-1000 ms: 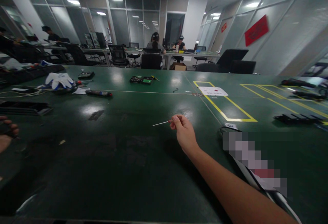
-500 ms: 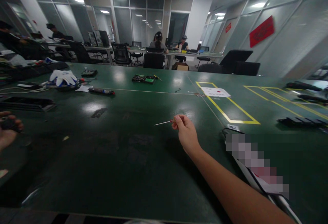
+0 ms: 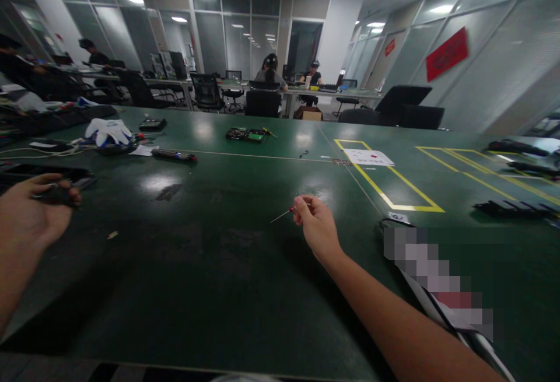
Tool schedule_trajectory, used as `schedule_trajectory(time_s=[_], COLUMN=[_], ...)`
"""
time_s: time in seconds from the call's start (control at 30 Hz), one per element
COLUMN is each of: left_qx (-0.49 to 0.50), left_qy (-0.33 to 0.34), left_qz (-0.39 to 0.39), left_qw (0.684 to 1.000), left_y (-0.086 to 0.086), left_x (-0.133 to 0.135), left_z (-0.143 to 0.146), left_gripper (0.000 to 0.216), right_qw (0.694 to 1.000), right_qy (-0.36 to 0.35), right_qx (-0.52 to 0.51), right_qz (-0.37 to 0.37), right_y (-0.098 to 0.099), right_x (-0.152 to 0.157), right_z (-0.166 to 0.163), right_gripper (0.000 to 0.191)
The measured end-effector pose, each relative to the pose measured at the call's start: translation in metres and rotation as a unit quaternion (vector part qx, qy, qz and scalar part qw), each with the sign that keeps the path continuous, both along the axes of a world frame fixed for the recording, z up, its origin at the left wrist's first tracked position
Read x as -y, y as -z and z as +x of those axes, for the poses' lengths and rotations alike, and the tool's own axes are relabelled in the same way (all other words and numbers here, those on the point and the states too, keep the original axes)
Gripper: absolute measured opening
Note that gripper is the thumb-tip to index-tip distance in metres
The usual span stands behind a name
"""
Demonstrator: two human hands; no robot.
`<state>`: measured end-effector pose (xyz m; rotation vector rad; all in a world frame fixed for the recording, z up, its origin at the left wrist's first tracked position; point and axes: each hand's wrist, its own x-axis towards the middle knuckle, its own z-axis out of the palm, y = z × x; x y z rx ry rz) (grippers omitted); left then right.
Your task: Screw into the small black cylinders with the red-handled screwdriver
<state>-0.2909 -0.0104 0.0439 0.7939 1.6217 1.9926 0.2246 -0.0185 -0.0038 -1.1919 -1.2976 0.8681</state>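
My right hand (image 3: 315,221) is closed around the handle of a thin screwdriver (image 3: 282,215), held above the green tabletop. Its slim metal shaft points left and slightly down, and a red collar shows by my fingertips. At the left edge, my left hand (image 3: 37,210) has its fingers curled round a small dark object (image 3: 56,194). Most of that object is hidden by the fingers, so I cannot tell its kind. Behind this hand lies a long black tray-like part (image 3: 83,178), partly covered by it.
White work gloves (image 3: 108,132) and a black tool (image 3: 174,155) lie at the back left. Farther back is a green circuit board in a black case (image 3: 245,134). A paper sheet (image 3: 370,157) lies by yellow tape; a cable-edged pouch (image 3: 420,288) is at right.
My left hand has moved right and further into view with the dark object. The screwdriver's tip has swung down and a little right, while my right hand stays nearly in place.
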Motion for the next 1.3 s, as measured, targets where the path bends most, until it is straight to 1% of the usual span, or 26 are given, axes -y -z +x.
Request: schedule_trajectory(time_s=[0.03, 0.1, 0.17, 0.23, 0.3, 0.4, 0.47, 0.53, 0.6, 0.7, 0.77, 0.87, 0.93, 1.0, 1.07, 1.13, 1.3], left_qx=[0.018, 0.047, 0.076, 0.101, 0.127, 0.132, 0.131, 0.112, 0.037, -0.116, -0.181, -0.239, -0.276, -0.307, -0.323, -0.334, -0.349], left_qy=[0.019, 0.068, 0.128, 0.177, 0.227, 0.32, 0.366, 0.411, 0.446, 0.47, 0.473, 0.481, 0.489, 0.486, 0.478, 0.473, 0.473], left_qz=[0.01, 0.004, 0.007, 0.039, 0.046, 0.041, 0.037, 0.05, 0.038, -0.003, -0.018, -0.033, -0.035, -0.018, 0.005, 0.017, 0.021], left_qw=[1.0, 0.997, 0.989, 0.978, 0.965, 0.937, 0.921, 0.903, 0.893, 0.875, 0.862, 0.843, 0.827, 0.818, 0.816, 0.815, 0.808], left_y=[-0.002, -0.004, -0.007, -0.011, -0.014, -0.015, -0.01, 0.0, 0.016, 0.039, 0.05, 0.056, 0.056, 0.055, 0.055, 0.054, 0.052], left_x=[-0.003, -0.008, -0.014, -0.019, -0.022, -0.023, -0.021, -0.018, -0.014, -0.011, -0.008, -0.004, -0.002, 0.0, 0.0, 0.0, 0.0], left_z=[0.015, 0.048, 0.082, 0.117, 0.152, 0.203, 0.234, 0.259, 0.276, 0.285, 0.284, 0.281, 0.281, 0.281, 0.281, 0.281, 0.28], left_gripper=[0.016, 0.024, 0.031, 0.033, 0.032, 0.032, 0.031, 0.026, 0.029, 0.043, 0.041, 0.035, 0.035, 0.035, 0.036, 0.037, 0.037], right_qw=[1.0, 1.0, 1.0, 1.0, 0.999, 0.998, 0.996, 0.992, 0.987, 0.985, 0.989, 0.998, 0.995, 0.992, 0.993, 0.996, 0.997], right_qy=[-0.001, 0.0, 0.001, 0.0, 0.003, 0.012, 0.02, 0.027, 0.026, 0.021, 0.021, 0.008, -0.006, -0.013, -0.02, -0.025, -0.014], right_qx=[0.002, 0.002, -0.001, 0.007, 0.021, 0.047, 0.077, 0.119, 0.155, 0.169, 0.136, 0.017, -0.069, -0.112, -0.097, -0.054, 0.014], right_qz=[0.001, 0.007, 0.015, 0.022, 0.026, 0.031, 0.031, 0.026, 0.024, 0.039, 0.052, 0.068, 0.069, 0.064, 0.062, 0.064, 0.078], right_y=[-0.001, -0.002, -0.003, -0.004, -0.005, -0.008, -0.011, -0.014, -0.018, -0.021, -0.021, -0.018, -0.015, -0.013, -0.014, -0.014, -0.015], right_x=[0.001, 0.002, 0.003, 0.003, 0.004, 0.006, 0.008, 0.011, 0.015, 0.019, 0.019, 0.016, 0.013, 0.012, 0.013, 0.016, 0.021], right_z=[0.0, -0.001, -0.001, 0.0, 0.0, -0.001, -0.001, -0.002, -0.003, -0.003, -0.003, -0.002, -0.002, -0.002, -0.004, -0.006, -0.009], right_gripper=[0.032, 0.031, 0.032, 0.032, 0.032, 0.033, 0.034, 0.032, 0.029, 0.027, 0.027, 0.027, 0.026, 0.026, 0.026, 0.025, 0.024])
